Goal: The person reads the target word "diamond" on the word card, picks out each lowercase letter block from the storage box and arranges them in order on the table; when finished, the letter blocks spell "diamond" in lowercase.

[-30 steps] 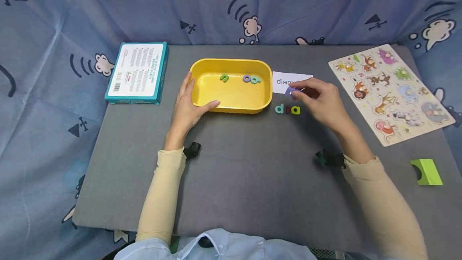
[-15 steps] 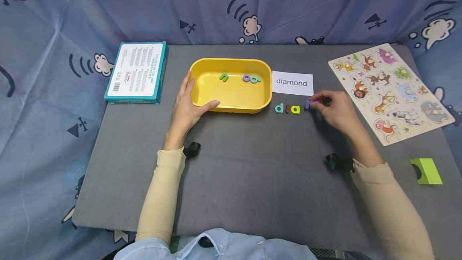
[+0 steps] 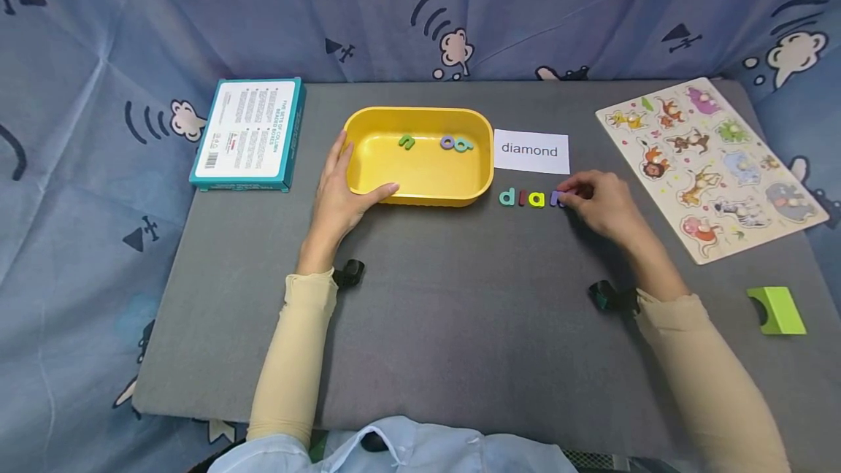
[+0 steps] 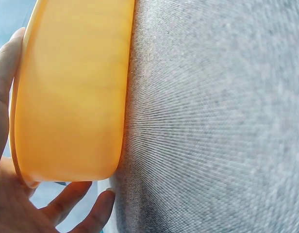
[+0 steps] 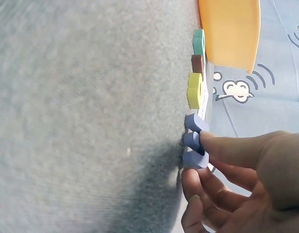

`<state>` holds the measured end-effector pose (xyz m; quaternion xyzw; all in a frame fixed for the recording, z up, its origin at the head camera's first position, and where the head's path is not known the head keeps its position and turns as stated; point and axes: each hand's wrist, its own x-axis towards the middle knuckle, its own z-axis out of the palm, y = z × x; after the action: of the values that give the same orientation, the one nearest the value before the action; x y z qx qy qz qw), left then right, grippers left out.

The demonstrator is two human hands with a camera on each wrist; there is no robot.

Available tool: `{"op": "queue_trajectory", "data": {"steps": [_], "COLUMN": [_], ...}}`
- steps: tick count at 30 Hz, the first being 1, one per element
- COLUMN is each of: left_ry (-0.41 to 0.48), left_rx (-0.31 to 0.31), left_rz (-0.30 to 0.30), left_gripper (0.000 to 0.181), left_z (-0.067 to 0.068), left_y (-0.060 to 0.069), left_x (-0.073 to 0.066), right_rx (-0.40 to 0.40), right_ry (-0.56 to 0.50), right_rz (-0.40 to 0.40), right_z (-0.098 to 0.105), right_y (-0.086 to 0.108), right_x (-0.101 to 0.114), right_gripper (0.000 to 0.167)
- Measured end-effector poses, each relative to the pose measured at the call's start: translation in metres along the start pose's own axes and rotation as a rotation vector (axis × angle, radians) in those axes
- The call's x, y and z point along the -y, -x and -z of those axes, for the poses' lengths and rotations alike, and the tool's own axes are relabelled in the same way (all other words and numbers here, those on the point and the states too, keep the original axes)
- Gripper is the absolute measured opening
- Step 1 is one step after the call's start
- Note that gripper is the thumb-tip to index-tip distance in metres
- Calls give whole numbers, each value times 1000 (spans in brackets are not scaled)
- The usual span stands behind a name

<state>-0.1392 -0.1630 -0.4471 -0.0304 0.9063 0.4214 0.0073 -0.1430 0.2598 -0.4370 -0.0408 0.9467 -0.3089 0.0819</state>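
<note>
Your right hand [image 3: 601, 203] pinches the purple letter m [image 5: 192, 140] at the row's right end.
The m sits at your fingertips, left of your palm, its width running left to right in line with the teal d [image 3: 512, 198], dark red i [image 3: 522, 198] and lime a [image 3: 542, 199], just beside the a; its contact with the table [image 3: 460, 312] can't be told. The "diamond" card [image 3: 531, 163] lies on the far side. Your left hand [image 3: 339, 199], farther off, rests spread against the yellow tray [image 3: 420, 122].
</note>
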Motion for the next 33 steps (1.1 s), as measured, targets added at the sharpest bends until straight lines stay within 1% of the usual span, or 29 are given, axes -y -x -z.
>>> {"op": "queue_trajectory", "data": {"steps": [4, 13, 19, 25, 29, 33], "left_ry": [-2, 2, 3, 12, 14, 14], "left_rx": [-4, -8, -6, 0, -1, -4], "left_rz": [-2, -9, -6, 6, 4, 0], "left_gripper": [114, 115, 115, 115, 115, 115], "left_z": [0, 0, 0, 0, 0, 0], "left_y": [0, 1, 1, 3, 3, 2], "left_x": [0, 1, 0, -2, -2, -1], "right_rx": [21, -7, -12, -10, -29, -56], "right_ry": [-9, -10, -7, -4, -22, -38], "right_rz": [-15, -7, -14, 2, 2, 26], "right_z": [-2, -5, -7, -4, 1, 3], "right_y": [-1, 0, -1, -2, -4, -8], "right_x": [0, 0, 1, 5, 12, 27], "right_gripper": [18, 16, 17, 19, 24, 29]}}
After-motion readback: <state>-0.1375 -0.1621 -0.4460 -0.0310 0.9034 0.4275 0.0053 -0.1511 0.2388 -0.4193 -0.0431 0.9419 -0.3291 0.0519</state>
